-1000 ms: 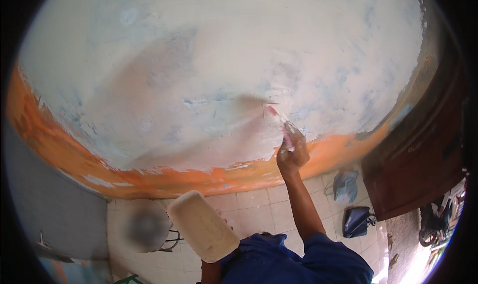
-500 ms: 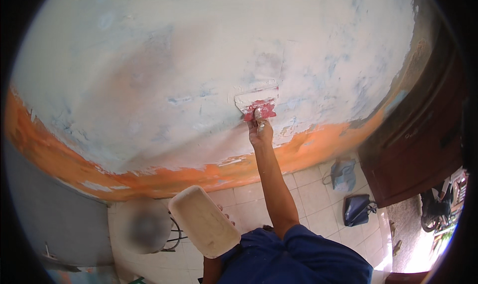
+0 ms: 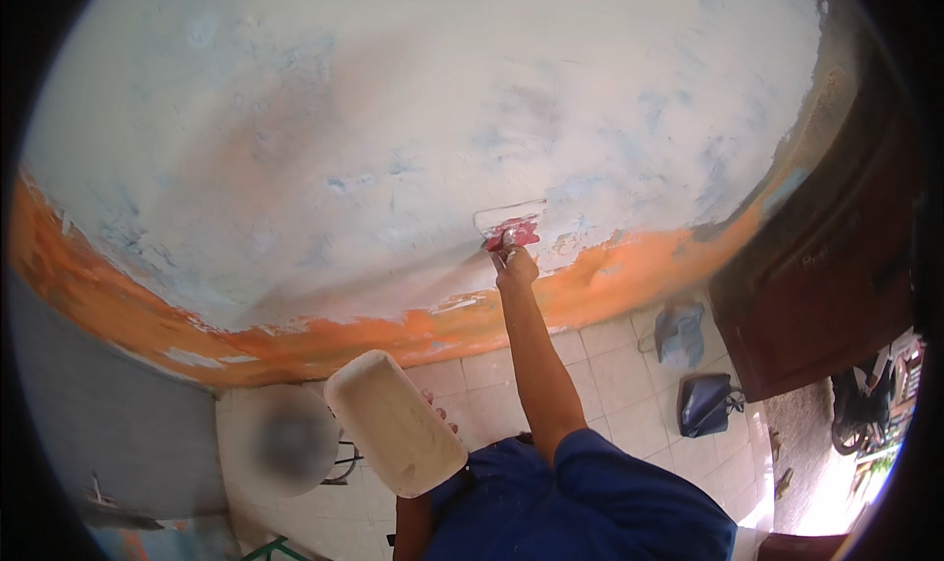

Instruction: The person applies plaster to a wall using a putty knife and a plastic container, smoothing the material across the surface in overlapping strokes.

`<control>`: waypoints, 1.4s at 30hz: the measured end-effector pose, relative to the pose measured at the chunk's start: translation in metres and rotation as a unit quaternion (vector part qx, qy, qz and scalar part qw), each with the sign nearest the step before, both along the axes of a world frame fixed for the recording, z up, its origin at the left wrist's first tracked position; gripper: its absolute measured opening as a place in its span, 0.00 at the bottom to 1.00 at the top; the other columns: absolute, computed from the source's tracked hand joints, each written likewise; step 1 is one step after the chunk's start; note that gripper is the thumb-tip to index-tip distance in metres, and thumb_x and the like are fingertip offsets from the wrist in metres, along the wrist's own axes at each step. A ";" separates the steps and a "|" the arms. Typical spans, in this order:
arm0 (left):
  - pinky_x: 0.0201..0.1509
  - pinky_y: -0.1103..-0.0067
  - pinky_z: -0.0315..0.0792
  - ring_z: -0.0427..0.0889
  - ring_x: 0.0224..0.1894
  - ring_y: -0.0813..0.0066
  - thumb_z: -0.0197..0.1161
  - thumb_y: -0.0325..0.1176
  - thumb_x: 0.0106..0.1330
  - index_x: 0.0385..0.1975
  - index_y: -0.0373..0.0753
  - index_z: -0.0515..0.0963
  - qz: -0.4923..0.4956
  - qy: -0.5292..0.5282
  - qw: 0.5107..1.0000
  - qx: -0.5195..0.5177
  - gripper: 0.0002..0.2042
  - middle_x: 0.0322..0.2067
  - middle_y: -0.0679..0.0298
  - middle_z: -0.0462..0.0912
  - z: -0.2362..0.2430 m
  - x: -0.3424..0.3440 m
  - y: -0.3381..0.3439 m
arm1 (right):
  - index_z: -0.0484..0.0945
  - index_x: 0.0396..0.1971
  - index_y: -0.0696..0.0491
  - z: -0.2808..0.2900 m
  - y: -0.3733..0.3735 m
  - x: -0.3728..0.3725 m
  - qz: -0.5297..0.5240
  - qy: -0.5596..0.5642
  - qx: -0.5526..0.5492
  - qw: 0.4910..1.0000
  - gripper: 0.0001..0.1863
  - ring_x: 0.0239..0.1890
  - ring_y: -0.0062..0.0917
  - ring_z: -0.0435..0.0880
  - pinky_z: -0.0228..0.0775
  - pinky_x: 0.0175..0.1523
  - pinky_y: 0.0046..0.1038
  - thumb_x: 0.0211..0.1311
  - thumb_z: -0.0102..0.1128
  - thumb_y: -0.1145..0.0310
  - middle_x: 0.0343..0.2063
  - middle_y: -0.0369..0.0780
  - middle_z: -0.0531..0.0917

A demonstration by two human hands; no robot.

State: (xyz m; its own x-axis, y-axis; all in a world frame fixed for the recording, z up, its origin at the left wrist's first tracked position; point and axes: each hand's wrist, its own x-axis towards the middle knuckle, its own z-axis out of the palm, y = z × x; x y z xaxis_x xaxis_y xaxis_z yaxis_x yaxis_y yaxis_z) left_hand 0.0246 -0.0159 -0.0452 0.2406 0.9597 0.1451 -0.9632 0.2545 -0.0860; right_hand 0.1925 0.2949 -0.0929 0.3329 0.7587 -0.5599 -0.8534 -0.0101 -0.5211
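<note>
Head view: our red putty knife (image 3: pixel 524 234), gripped in our right hand (image 3: pixel 518 265), meets the white-coated wall (image 3: pixel 413 109); we should press evenly at 1 low angle, our left hand (image 3: pixel 440 414) holding the cream tray (image 3: pixel 395 423).

Wears a dark blue shirt (image 3: pixel 629 502), loose and creased, with a wide short right sleeve (image 3: pixel 595 453) at the shirt's upper edge, ending well short of the wrist and leaving the right forearm (image 3: pixel 536 374) bare. Shows a bare right hand (image 3: pixel 516 264) well above the shirt, whitish smears on the thumb, finer marks too small to tell. Also bare along the left forearm (image 3: pixel 412 530), visible as a short strip just left of the shirt, with left fingers (image 3: pixel 441 413) partly visible above the shirt's left part, details unclear.
</note>
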 end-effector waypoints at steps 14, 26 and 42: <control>0.53 0.56 0.67 0.72 0.47 0.54 0.58 0.53 0.61 0.57 0.35 0.59 -0.006 0.043 0.997 -0.068 0.33 0.42 0.53 0.73 -0.037 -0.008 -0.036 | 0.77 0.41 0.48 0.027 -0.039 0.018 0.118 0.029 0.270 0.955 0.09 0.40 0.21 0.78 0.70 0.47 0.27 0.61 0.61 0.65 0.37 0.32 0.80; 0.57 0.46 0.64 0.66 0.56 0.42 0.68 0.47 0.55 0.60 0.38 0.57 -0.029 -0.071 0.996 0.038 0.37 0.51 0.46 0.70 -0.004 0.004 -0.013 | 0.73 0.35 0.63 -0.033 0.002 -0.003 0.042 -0.046 -0.020 0.998 0.09 0.34 0.32 0.81 0.78 0.35 0.31 0.57 0.60 0.75 0.32 0.43 0.80; 0.57 0.56 0.65 0.72 0.49 0.55 0.64 0.48 0.58 0.56 0.33 0.60 0.013 0.032 0.999 -0.029 0.33 0.45 0.52 0.72 -0.046 -0.014 -0.020 | 0.78 0.36 0.53 -0.005 -0.033 0.061 0.061 0.024 0.215 0.975 0.07 0.35 0.22 0.79 0.73 0.42 0.26 0.61 0.61 0.67 0.31 0.33 0.81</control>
